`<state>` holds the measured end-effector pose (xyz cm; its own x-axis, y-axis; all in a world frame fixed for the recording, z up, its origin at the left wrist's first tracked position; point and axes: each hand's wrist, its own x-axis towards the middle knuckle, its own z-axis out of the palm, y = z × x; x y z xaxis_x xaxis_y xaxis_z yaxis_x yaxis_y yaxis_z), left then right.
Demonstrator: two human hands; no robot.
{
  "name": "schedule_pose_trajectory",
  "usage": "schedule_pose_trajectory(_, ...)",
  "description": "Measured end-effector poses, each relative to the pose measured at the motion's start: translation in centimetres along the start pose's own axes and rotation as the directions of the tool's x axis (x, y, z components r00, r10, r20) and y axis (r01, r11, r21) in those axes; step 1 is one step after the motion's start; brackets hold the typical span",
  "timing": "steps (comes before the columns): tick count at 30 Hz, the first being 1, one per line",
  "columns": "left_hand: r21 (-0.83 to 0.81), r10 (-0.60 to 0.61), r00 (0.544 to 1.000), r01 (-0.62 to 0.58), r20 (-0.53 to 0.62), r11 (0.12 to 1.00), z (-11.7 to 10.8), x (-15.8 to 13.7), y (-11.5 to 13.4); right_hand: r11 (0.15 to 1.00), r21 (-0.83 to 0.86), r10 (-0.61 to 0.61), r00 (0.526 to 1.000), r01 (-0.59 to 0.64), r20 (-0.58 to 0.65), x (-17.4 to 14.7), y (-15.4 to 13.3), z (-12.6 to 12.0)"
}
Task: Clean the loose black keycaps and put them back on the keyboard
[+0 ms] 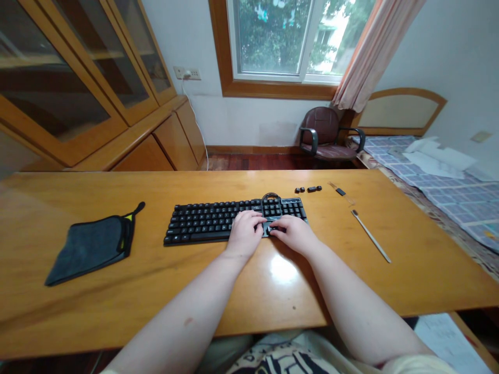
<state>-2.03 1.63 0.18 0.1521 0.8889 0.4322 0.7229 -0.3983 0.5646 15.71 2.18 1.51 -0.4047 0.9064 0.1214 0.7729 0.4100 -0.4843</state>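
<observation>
A black keyboard (202, 221) lies on the desk in front of me. My left hand (247, 228) rests over its right-centre part, fingers bent loosely and touching the keys. At the arrow-key area, thumb and fingers of my right hand (290, 232) are pinched around a small black keycap (270, 229); its underside cannot be seen. The two hands face each other, a small gap between them. Several loose black keycaps (311, 189) lie in a row behind the keyboard's right end. Beside them is a keycap puller (340, 191) with thin wire loops.
A slim brush (370, 236) lies slantwise on the desk at the right. To the left is a folded grey cloth (91, 249) with a black loop. The wooden desk's (156, 306) far edge faces a chair (325, 130) and a bed (444, 171). A glass-fronted cabinet (117, 124) stands left.
</observation>
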Motion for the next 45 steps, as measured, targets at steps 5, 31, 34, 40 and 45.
schedule_pose_trajectory(5, -0.005, -0.008, 1.000, 0.008, 0.022, 1.000, 0.0, 0.0, 0.1, 0.999, -0.034, 0.015, 1.000, -0.015, 0.015, 0.1, 0.0, 0.1)
schedule_pose_trajectory(31, 0.071, -0.014, 0.988, 0.003, 0.156, 0.998, -0.2, -0.6, 0.8, 1.000, -0.021, -0.017, 0.998, 0.018, 0.053, -0.1, -0.1, 0.0)
schedule_pose_trajectory(34, 0.069, -0.023, 0.989, 0.013, 0.147, 0.997, 0.0, -0.6, 0.7, 1.000, -0.004, 0.003, 0.999, -0.003, 0.043, 0.0, -0.1, 0.1)
schedule_pose_trajectory(40, 0.097, -0.079, 0.990, 0.068, 0.114, 0.993, 0.4, -0.4, 0.6, 0.996, 0.021, 0.086, 0.996, -0.086, 0.022, 0.3, -0.1, 0.6)
schedule_pose_trajectory(45, 0.111, -0.072, 0.988, 0.057, 0.135, 0.992, 0.7, -0.5, 0.4, 0.996, -0.014, 0.090, 0.996, -0.089, 0.027, 0.3, -0.2, 0.7)
